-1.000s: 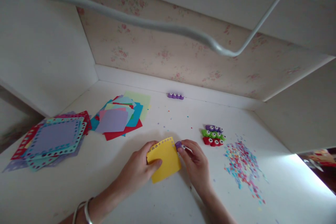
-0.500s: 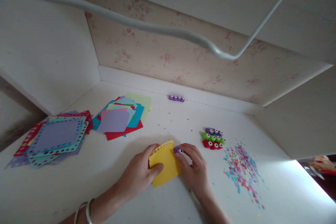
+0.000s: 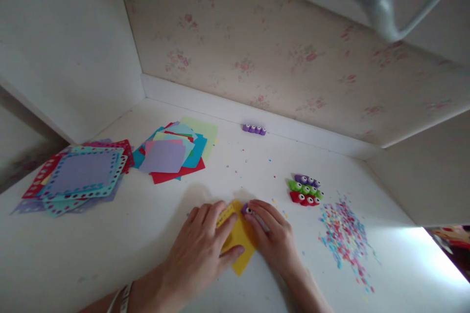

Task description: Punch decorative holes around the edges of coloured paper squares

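A yellow sheet lies under both hands near the front middle of the white table, with small holes along its upper left edge. My left hand rests over the sheet's left side, its fingers spread. My right hand pinches a small purple punch at the sheet's upper right edge; a white-and-black dot shows on the punch. The fingers partly hide both punch and sheet.
Punched-edge sheets are stacked at the left, beside a pile of plain coloured paper. Purple punches stand near the wall. Right are purple, green and red punches and scattered confetti. A white cable hangs above.
The yellow sheet has turned and sits lower, angled more steeply. My left hand has gone from gripping its edge to lying spread over it. Yellow bits now show beside my right hand. The view has shifted.
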`<control>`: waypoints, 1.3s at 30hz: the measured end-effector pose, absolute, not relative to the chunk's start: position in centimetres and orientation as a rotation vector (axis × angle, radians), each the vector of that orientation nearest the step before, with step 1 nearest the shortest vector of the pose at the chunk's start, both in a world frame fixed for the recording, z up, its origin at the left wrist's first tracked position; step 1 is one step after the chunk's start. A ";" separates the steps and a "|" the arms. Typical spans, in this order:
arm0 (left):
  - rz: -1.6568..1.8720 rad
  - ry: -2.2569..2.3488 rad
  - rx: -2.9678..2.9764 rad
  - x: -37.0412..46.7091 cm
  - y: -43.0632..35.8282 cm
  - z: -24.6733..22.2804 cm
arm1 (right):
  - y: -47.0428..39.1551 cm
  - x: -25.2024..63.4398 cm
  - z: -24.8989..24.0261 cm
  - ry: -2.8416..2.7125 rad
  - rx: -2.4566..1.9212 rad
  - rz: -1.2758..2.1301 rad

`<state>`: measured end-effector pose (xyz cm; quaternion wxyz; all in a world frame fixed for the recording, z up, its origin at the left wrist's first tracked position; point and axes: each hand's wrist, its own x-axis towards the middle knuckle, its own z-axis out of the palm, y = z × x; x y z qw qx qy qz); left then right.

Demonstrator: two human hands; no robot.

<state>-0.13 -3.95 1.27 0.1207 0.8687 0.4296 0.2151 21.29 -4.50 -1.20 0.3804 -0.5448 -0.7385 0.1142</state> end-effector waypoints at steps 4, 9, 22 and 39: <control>0.649 1.041 2.650 -0.1 -4.5 1.4 | -4.5 21.7 -1.0 -1.841 -1.412 0.298; 0.619 0.920 2.675 0.5 -5.1 -0.3 | -4.5 21.6 -1.1 -1.873 -1.400 0.361; 0.580 0.919 2.659 0.4 -5.3 -1.7 | -5.1 21.7 0.3 -1.974 -1.258 0.161; 0.593 0.925 2.639 0.5 -5.3 -1.9 | -4.6 21.1 0.5 -2.056 -1.220 0.149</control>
